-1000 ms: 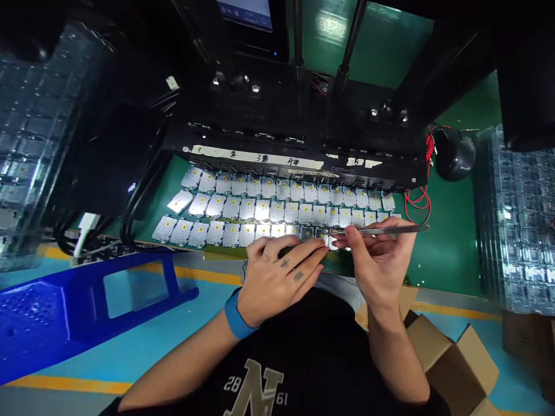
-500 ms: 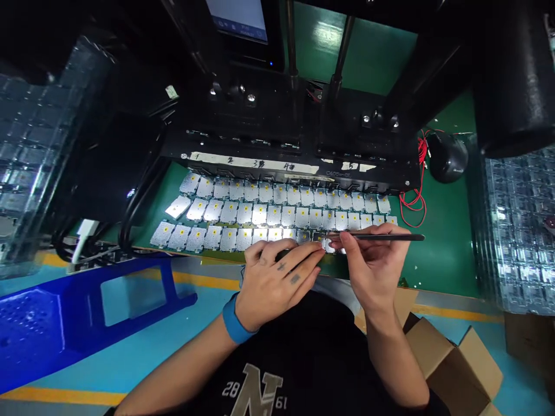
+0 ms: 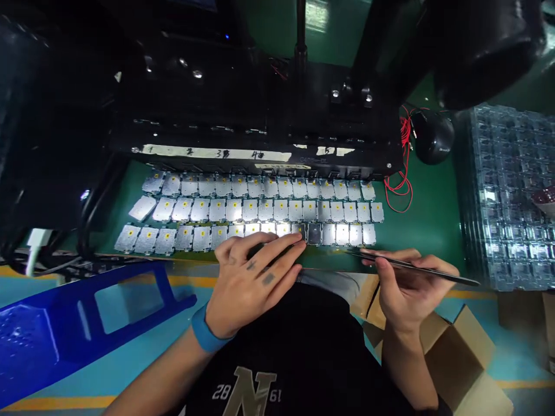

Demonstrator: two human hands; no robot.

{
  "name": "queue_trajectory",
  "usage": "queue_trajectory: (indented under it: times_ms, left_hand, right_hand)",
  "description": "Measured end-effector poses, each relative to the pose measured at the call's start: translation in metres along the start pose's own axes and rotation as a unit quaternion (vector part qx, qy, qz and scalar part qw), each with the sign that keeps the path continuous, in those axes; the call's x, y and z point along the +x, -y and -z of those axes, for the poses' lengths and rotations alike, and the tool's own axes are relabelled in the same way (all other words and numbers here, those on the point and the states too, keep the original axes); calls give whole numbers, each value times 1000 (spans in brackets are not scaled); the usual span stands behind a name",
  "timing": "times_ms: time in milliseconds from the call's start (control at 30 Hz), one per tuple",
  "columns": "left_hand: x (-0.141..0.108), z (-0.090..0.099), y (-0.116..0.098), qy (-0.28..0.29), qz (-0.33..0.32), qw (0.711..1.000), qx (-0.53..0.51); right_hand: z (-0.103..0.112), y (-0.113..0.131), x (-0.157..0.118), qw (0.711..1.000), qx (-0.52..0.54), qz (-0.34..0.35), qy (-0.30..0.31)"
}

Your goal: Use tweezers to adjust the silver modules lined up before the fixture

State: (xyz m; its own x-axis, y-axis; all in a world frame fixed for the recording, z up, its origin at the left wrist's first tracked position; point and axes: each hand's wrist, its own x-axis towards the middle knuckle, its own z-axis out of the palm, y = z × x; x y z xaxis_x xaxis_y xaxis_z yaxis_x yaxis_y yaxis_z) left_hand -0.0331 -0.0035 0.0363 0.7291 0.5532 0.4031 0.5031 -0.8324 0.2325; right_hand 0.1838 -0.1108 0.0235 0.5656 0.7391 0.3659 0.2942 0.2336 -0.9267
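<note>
Three rows of small silver boards (image 3: 200,209), most with a yellow dot, lie on the green mat (image 3: 427,231). My left hand (image 3: 255,271) rests palm down at the front row, its fingertips at a board near one darker board (image 3: 314,234). Something dark shows under its curled fingers, too hidden to name. Off to the right, my right hand (image 3: 407,283) pinches dark tweezers (image 3: 433,273), whose tips point left over the mat, in front of the row and apart from the boards.
A long black fixture (image 3: 208,154) with numbered tape runs behind the rows. Red wires (image 3: 405,179) and a black mouse (image 3: 433,138) lie at the right, beside stacked clear trays (image 3: 511,202). A blue stool (image 3: 39,323) and an open cardboard box (image 3: 459,352) are below.
My right hand has moved right with the tweezers, away from the front row. My left hand stays at the boards. The view has shifted to the right.
</note>
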Motion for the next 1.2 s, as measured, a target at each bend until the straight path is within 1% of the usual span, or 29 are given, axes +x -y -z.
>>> queue_trajectory:
  times_ms: [67,167,267,367,533,733,800,933,1000,1067,1133,1200]
  left_hand:
    - [0,2,-2,17,-3,1000,-8]
    - [3,-3,-5,31,-20,999,-21]
    - [8,-11,-8,17,-31,999,-22]
    - [10,-15,-8,8,-27,1000,-3]
    - [8,-15,-8,10,-23,1000,7]
    - [10,-15,-9,4,-18,1000,5]
    - [10,-15,-9,1,-16,1000,5]
    - [9,-16,-10,2,-11,1000,-2]
    - [7,-17,-11,4,-7,1000,-4]
    - [7,-19,-11,2,-7,1000,-4]
    - [7,-19,-11,-4,-11,1000,-4]
    - [7,-19,-11,-11,-14,1000,-7]
  right_hand:
    - [-1,-3,-2,1000,0,3,7]
    - [-4,-5,-5,1000,-11,8,15]
    - [-5,-4,-5,1000,-19,9,16]
    - [-5,-4,-6,999,-30,16,18]
    - [-6,-3,-6,999,-35,16,24]
    - [-8,-1,-5,999,-34,26,11]
    - [-7,0,-6,1000,-22,14,5]
    - [-4,5,-5,999,8,-34,-18]
    - [-9,11,3,998,15,-49,-36]
    - [-19,19,13,998,18,-51,-45]
    - [-33,24,24,998,21,-55,-39]
    - [-45,24,32,997,30,-74,-19]
